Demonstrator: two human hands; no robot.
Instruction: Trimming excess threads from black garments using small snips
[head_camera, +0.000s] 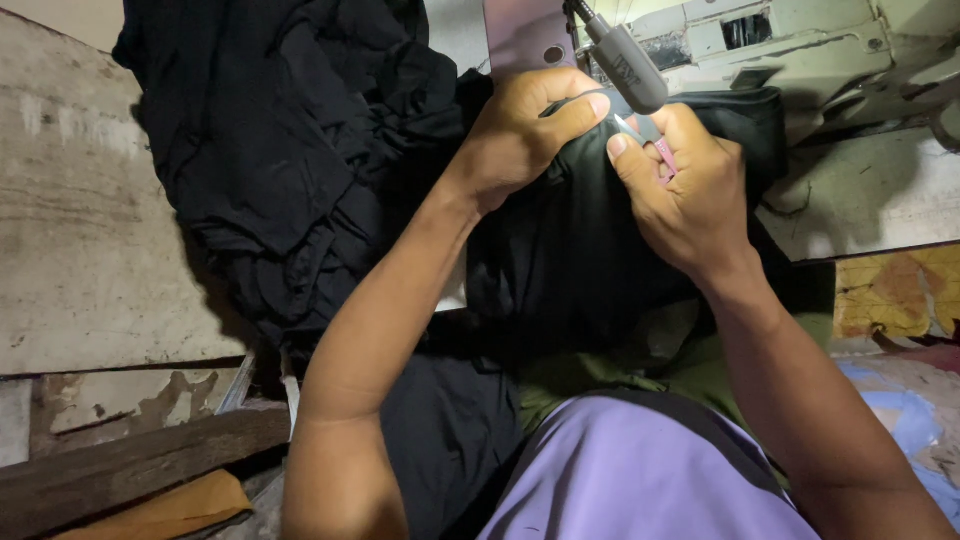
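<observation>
Under the small grey lamp (628, 62) at the sewing machine (800, 50), you are working on a fold of black fabric (560, 230) with both hands close together. Your left hand (520, 130) is pinching the cloth's upper edge, thumb pressed over curled fingers, holding it taut. Your right hand (690, 190) is closing around a small pair of snips (645, 140) with pinkish handles, the metal tips pointing at the spot your left hand is gripping. Most of the garment is lying bunched across the worn tabletop (90, 230) to your left and spilling down over your lap. Judging by this, the trimming is under way at one spot; how much of the seam is already done, I cannot tell.
</observation>
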